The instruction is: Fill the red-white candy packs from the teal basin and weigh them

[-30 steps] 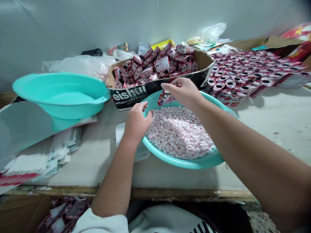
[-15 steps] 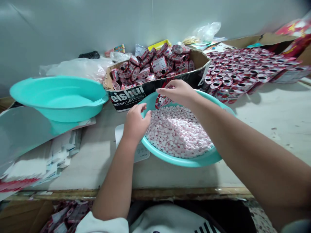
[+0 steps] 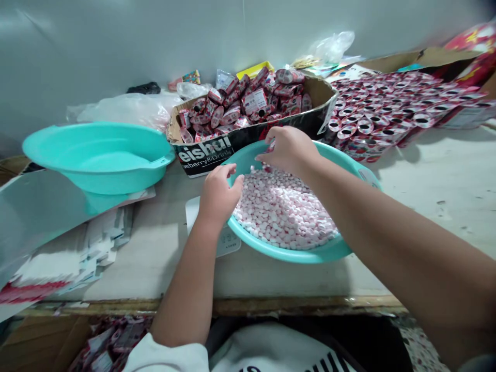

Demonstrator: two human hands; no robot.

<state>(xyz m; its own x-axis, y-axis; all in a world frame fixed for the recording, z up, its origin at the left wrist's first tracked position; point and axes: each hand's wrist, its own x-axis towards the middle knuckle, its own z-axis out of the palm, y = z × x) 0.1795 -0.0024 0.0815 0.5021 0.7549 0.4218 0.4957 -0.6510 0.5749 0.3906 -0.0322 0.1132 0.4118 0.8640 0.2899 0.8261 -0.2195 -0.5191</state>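
Observation:
A turquoise plastic basin point(image 3: 294, 256) holds a heap of small pale pink and white tablet candies point(image 3: 282, 212). Over its far left side is my right hand point(image 3: 292, 150), closed around a small red candy packet that the hand almost wholly hides. A few candies show at the packet's end, just above the heap. My left hand point(image 3: 220, 192) rests at the basin's left rim, thumb and fingers apart, with nothing in it. Partly beneath the basin lies a white scale point(image 3: 228, 243).
Behind the basin stands a cardboard box point(image 3: 205, 151) full of red candy packets point(image 3: 253, 102). Rows of open-ended red packets point(image 3: 383, 116) stand at the right. A second turquoise basin point(image 3: 96, 181), plastic bags point(image 3: 120, 109) and flat white cartons point(image 3: 58, 258) are at the left.
My right hand has turned and dipped slightly, so the red packet, plainly visible before, is now mostly hidden. My left hand stays at the rim. The view has shifted slightly.

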